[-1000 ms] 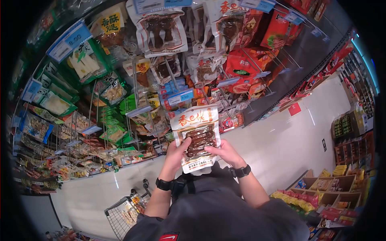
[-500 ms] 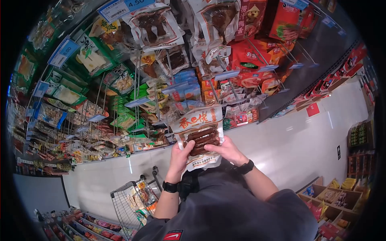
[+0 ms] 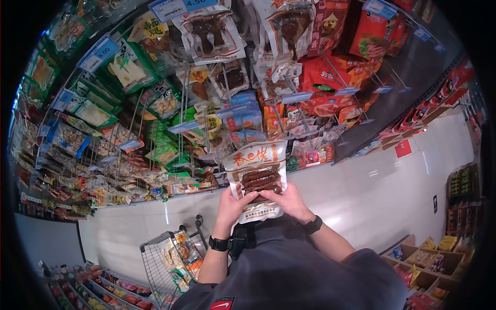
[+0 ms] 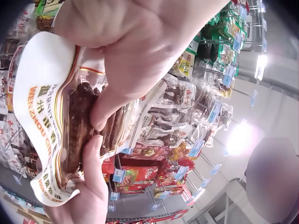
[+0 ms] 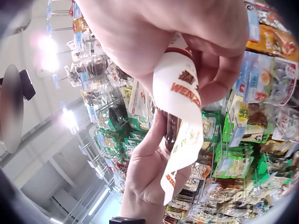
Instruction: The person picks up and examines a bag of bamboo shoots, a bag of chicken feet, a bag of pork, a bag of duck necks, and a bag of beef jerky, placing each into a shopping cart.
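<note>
Okay, your left hand (image 3: 231, 209) and right hand (image 3: 292, 201) grip the snack packet (image 3: 258, 175), thumbs (image 3: 272, 196) on its front, held between you and the far hanging bags (image 3: 213, 37), cart (image 3: 149, 258) at near left.

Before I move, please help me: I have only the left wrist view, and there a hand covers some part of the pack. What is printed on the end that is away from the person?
Observer: In the head view, large red characters run across that end of the pack.
Operator: Thank you. And is there maybe some cart near the person?
Observer: Yes, the head view shows a wire cart on the person's left side.
</note>
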A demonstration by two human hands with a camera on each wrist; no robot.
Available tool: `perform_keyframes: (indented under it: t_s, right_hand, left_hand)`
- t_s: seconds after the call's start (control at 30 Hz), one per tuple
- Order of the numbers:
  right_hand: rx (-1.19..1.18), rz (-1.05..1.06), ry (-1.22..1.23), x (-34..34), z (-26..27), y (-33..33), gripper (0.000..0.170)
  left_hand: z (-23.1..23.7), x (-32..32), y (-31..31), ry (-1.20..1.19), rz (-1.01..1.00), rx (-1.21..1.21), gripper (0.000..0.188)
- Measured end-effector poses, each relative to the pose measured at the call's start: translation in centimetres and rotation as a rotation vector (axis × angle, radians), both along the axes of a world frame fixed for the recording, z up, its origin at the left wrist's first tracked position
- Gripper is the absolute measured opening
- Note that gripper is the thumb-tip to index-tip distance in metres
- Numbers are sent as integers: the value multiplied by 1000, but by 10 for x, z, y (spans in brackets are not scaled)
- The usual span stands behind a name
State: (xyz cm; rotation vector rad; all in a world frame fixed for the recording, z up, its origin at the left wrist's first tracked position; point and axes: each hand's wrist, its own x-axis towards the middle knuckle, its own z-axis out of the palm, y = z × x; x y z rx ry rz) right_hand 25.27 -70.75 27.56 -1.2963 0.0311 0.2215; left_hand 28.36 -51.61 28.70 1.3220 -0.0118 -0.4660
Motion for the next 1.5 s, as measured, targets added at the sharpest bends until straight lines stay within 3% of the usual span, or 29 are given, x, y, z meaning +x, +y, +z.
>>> perform_keyframes:
  t_s: [0.3,0.37,0.4,0.47,0.5,0.57,0.73,0.8,0.83,0.9,0.93,0.97,1.03,1.07,1.17,1.2,1.3,1.37,1.4,1.5]
  right_hand:
    - [22,-91,-8,-8,-3,5,26]
    - [103,-120,-7,-9,0,6,25]
    - [185,-147,-5,-9,2,5,23]
    - [174,-141,-9,-8,-3,2,22]
    - [168,-130,-10,-8,-5,0,21]
    - [170,-125,4,-7,-2,-2,21]
    - [197,-143,7,-4,4,7,22]
    - [275,-145,34,-4,16,11,25]
    - [274,-138,36,-4,16,11,25]
    - [104,-22,-49,-3,17,11,31]
    - [134,-2,-19,-5,25,13,36]
    - [133,1,-17,-5,24,15,36]
    - [133,41,-72,-5,23,15,38]
    - [33,74,-225,0,23,14,39]
    - [113,91,-129,0,24,15,30]
    - [114,92,-128,2,20,14,30]
    - [-36,27,-176,12,-3,10,29]
    - [-295,-225,-212,16,-11,9,30]
    - [-246,-262,-229,20,-16,9,42]
    - [-204,-308,-240,22,-18,8,50]
  left_hand:
    - [-13,0,-1,-95,-31,155,42]
    - [-11,1,1,-98,-14,259,63]
    - [-18,0,2,-100,-17,257,63]
    - [-39,-3,5,-267,166,354,87]
    - [-31,-4,6,-268,164,351,87]
    - [-10,-10,10,-408,105,597,104]
    - [27,-24,1,-725,207,824,102]
    - [35,-29,0,-763,-48,872,103]
    - [31,-31,0,-759,-42,874,103]
    - [16,-30,0,-533,-122,524,98]
    - [10,-26,0,-408,-130,332,88]
    - [5,-25,2,-406,-127,331,88]
    - [-2,-24,4,-191,-41,-184,75]
    - [-3,-25,8,-143,-40,-206,69]
    - [-13,-24,13,-18,-21,-193,68]
    - [-3,-24,11,16,21,-194,55]
    - [3,-18,10,12,19,-226,42]
    - [6,-17,10,20,42,-237,37]
    - [7,-17,10,28,63,-250,33]
    - [7,-16,12,47,90,-301,32]
